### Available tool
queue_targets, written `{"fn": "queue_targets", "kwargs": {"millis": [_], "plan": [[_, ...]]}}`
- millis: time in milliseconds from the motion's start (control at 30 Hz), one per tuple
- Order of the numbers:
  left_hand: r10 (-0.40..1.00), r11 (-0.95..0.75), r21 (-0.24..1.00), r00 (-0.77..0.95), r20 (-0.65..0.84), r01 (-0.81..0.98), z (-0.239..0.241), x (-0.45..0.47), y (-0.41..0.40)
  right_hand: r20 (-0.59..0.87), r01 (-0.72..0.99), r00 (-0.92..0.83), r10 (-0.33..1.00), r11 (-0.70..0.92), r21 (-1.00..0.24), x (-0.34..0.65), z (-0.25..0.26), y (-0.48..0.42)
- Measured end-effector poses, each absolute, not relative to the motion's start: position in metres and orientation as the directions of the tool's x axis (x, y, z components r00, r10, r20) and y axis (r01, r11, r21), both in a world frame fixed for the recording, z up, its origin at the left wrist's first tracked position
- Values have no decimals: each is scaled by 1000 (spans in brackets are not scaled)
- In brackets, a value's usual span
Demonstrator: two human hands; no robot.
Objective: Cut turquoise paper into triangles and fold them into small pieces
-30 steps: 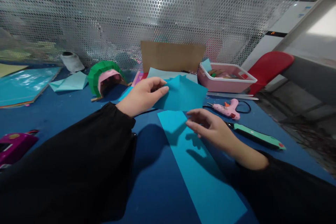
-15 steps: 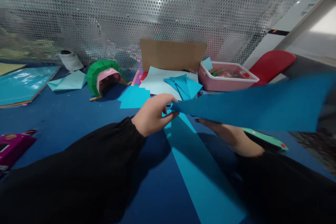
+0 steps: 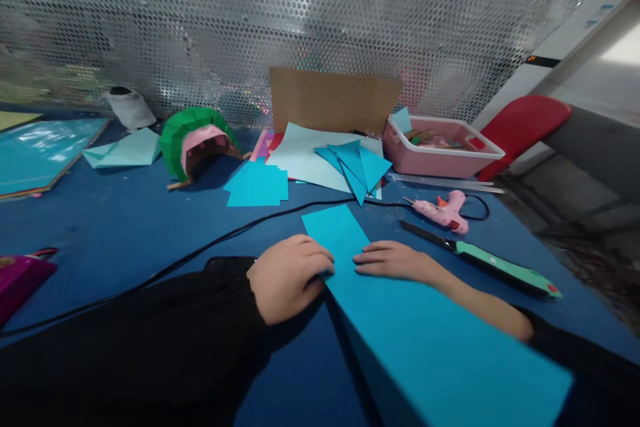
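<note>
A long strip of bright blue paper (image 3: pixel 415 333) slants from the middle of the table toward my lower right, its near part raised over a darker layer beneath. At the strip's left edge my left hand (image 3: pixel 290 278) has its fingers curled, pinching the paper there. My right hand (image 3: pixel 393 261) lies on top of the strip with its fingers stretched out flat. Just beyond the strip's far end is a pile of folded blue paper triangles (image 3: pixel 357 163). Stacked blue paper pieces (image 3: pixel 260 185) rest to the left of that pile.
At right lie a pink glue gun (image 3: pixel 445 210) and a green-handled knife (image 3: pixel 500 267). A black cord (image 3: pixel 220 238) crosses the table. Behind stand a pink basket (image 3: pixel 440 159), a cardboard panel (image 3: pixel 333 101) and a green paper shape with pink inside (image 3: pixel 193 140). A purple object (image 3: pixel 23 287) sits left.
The raised blue paper has come down over the lower strip. My right hand has moved from beneath the paper onto its top. My left hand has come nearer to me.
</note>
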State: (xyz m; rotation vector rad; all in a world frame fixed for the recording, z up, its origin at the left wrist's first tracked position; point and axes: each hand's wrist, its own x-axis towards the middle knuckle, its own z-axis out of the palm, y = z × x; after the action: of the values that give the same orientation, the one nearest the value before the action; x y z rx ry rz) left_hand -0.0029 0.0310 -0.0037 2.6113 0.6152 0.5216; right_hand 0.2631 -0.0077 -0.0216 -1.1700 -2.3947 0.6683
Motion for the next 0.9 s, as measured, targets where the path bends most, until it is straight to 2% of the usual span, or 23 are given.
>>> {"fn": "queue_targets", "kwargs": {"millis": [100,200,400,567,733,900], "plan": [[642,-676,578,751,156,457,3,0,36,121,681,-438,891,416,-603,260,-15,1],[768,-515,640,639,48,571,6,1,40,104,708,-321,941,312,-634,253,-9,8],[839,-385,690,544,-15,613,1,-1,39,69,635,-391,918,324,-701,247,-4,18],[826,-366,719,561,-41,591,0,-3,37,72,678,-380,922,331,-656,249,-10,14],[827,-366,689,558,-68,626,2,-3,36,74,729,-346,935,318,-606,246,-14,14],[843,-410,653,538,4,637,2,-2,32,43,700,-445,895,377,-606,247,-8,15]]}}
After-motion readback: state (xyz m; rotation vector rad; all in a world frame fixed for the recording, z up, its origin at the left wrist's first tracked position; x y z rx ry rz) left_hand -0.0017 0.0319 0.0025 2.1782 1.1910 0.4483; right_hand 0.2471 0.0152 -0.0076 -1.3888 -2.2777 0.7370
